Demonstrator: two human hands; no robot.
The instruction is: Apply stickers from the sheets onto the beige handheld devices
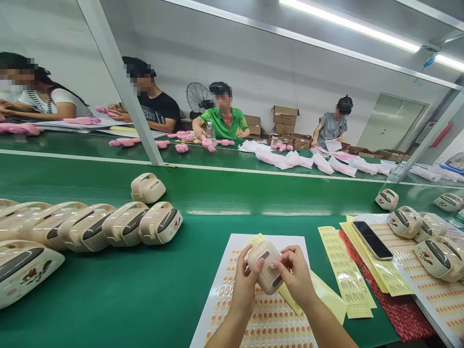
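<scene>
My left hand (243,285) is closed round the left side of a small cream plastic case (264,252), its thumb lying on the face towards me. That face has two dark strips and small print between them. At the right edge, the fingers of my right hand (297,278) are curled against the case, and its thumb presses near the print. Whether a small label is under that thumb, I cannot tell. Beneath both hands lies a white sheet of oval orange stickers (217,316), with a pale yellow sheet (328,299) partly over it.
Handled cream cases (161,222) stand in a row at left; more cream cases (440,258) sit at right. Yellow label sheets (342,266), a phone (373,240) and red bubble wrap (402,314) lie nearby. Beyond the metal frame (119,82), several people handle pink items (208,143).
</scene>
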